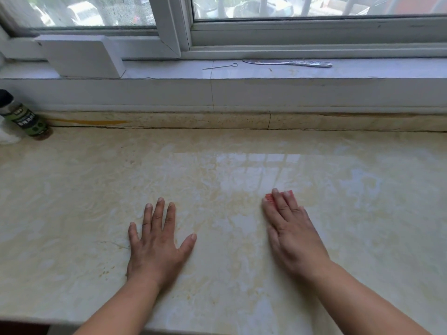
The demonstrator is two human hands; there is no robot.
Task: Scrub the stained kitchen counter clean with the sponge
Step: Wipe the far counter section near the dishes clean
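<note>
You're mid-scrub: your right hand (294, 232) lies flat with straight fingers pressing the sponge (271, 198) onto the counter (72, 201) (only a red corner shows past your fingertips); your left hand (157, 240) is spread wide, palm down, holding nothing, seemingly as a brace; yellowish staining shows between your hands and nearer the front edge; next, I'd judge, draw the sponge toward that patch under steady downward pressure, keeping it beneath your fingers so it doesn't slip free.
</note>
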